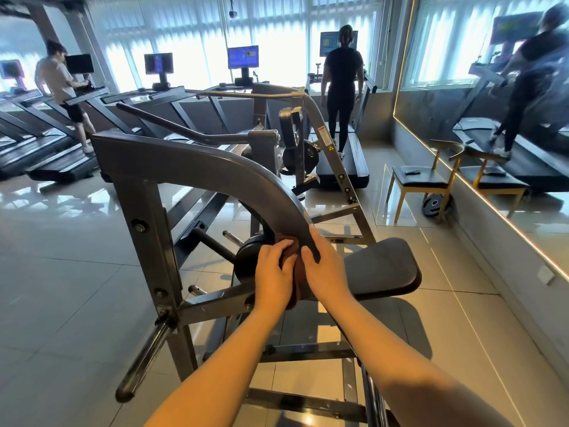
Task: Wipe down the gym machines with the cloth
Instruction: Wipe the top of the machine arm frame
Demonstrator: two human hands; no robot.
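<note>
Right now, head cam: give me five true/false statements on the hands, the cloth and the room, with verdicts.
1. Both hands are at the lower end of the curved grey arm. True: the left hand and the right hand sit side by side there.
2. The cloth is white. False: the cloth is dark brown.
3. The cloth lies spread on the black seat. False: it is bunched under the left hand, against the arm.
4. A weight plate sits on the floor under the chair. True.
5. No treadmill is in use. False: one person and a second person are each on one.
</note>
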